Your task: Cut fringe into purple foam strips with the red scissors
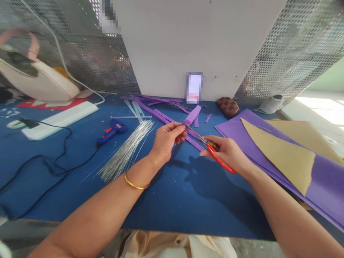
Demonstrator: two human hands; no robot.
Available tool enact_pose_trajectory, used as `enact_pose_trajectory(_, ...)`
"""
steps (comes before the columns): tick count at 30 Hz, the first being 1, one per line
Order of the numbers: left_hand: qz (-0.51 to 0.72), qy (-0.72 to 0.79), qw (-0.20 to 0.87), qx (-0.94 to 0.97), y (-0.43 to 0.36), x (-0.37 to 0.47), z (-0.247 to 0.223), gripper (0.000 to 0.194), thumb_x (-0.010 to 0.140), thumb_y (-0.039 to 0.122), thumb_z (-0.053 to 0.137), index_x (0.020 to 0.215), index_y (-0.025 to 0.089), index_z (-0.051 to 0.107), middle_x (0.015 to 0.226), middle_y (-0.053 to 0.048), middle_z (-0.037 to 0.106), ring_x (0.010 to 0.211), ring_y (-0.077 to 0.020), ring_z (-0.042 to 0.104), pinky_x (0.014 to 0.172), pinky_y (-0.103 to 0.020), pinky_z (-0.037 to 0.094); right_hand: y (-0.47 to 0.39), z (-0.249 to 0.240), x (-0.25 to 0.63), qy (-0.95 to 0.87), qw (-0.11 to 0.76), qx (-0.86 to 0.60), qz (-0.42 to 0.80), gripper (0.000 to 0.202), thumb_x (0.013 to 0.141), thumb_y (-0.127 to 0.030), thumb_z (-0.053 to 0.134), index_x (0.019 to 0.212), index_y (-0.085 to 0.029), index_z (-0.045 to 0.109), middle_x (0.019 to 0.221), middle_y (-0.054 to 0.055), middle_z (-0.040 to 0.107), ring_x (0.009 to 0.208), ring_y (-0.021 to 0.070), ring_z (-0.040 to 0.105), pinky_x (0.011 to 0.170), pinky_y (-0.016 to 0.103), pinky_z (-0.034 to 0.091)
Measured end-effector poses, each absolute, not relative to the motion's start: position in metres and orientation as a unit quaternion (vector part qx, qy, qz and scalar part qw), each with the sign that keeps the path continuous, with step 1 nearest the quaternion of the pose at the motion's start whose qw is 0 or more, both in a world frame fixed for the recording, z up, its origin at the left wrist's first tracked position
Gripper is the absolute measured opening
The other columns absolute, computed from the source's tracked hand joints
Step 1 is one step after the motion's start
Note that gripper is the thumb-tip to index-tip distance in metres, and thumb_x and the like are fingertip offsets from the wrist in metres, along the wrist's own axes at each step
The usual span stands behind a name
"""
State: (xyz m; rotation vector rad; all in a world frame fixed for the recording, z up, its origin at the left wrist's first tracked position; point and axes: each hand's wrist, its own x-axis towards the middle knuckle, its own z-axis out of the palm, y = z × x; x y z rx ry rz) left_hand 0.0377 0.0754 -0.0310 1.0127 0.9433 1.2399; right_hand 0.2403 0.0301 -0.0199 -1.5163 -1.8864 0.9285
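Observation:
My left hand pinches a short purple strip between thumb and fingers, holding it above the blue table. In my right hand is a pair of scissors with red handles. Their blades point left and reach the strip close to my left fingertips; whether they are cutting into it I cannot tell. Longer purple strips lie on the table behind and under my hands. A small purple scrap rests just beyond the scissors.
Left of my hands lie a bundle of thin metal wires, a blue glue gun with a black cord, and a white power strip. Purple sheets and tan paper lie right. A phone and checkered pouch stand behind.

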Motion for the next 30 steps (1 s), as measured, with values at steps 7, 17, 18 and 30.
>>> enact_pose_trajectory(7,0.531,0.411,0.599,0.436,0.0754,0.0374,-0.0311,0.013,0.070,0.031,0.074,0.073,0.019,0.069,0.062,0.001,0.064,0.055,-0.0093,0.053,0.053,-0.022,0.038,0.0308,-0.0204,0.2406,-0.702,0.271,-0.558,0.350,0.047,0.070,-0.054,0.073,0.103,-0.021,0.070,0.064,-0.004,0.047,0.056,0.0117,0.034,0.050,0.024,0.034)
enact_pose_trajectory(17,0.533,0.401,0.611,0.427,0.0760,0.0371,-0.0319,0.013,0.071,0.030,0.075,0.072,0.018,0.069,0.061,0.001,0.063,0.054,-0.0085,0.054,0.052,-0.022,0.037,0.0317,-0.0211,0.2413,-0.704,0.264,-0.556,0.353,0.040,0.071,-0.050,0.073,0.096,-0.019,0.069,0.064,-0.005,0.043,0.059,0.0116,0.032,0.052,0.024,0.033)
enact_pose_trajectory(18,0.532,0.402,0.611,0.426,0.0762,0.0370,-0.0318,0.013,0.071,0.030,0.075,0.072,0.018,0.069,0.061,0.001,0.063,0.054,-0.0086,0.054,0.052,-0.022,0.037,0.0318,-0.0213,0.2415,-0.704,0.263,-0.557,0.354,0.039,0.071,-0.050,0.073,0.096,-0.019,0.069,0.064,-0.005,0.043,0.059,0.0117,0.032,0.052,0.024,0.033)
enact_pose_trajectory(30,0.539,0.385,0.624,0.414,0.0746,0.0368,-0.0299,0.015,0.071,0.032,0.076,0.075,0.018,0.070,0.063,0.001,0.066,0.054,-0.0089,0.055,0.052,-0.021,0.038,0.0335,-0.0230,0.2427,-0.682,0.281,-0.566,0.368,0.052,0.069,-0.045,0.076,0.113,-0.018,0.069,0.064,-0.004,0.048,0.059,0.0123,0.039,0.056,0.025,0.037)
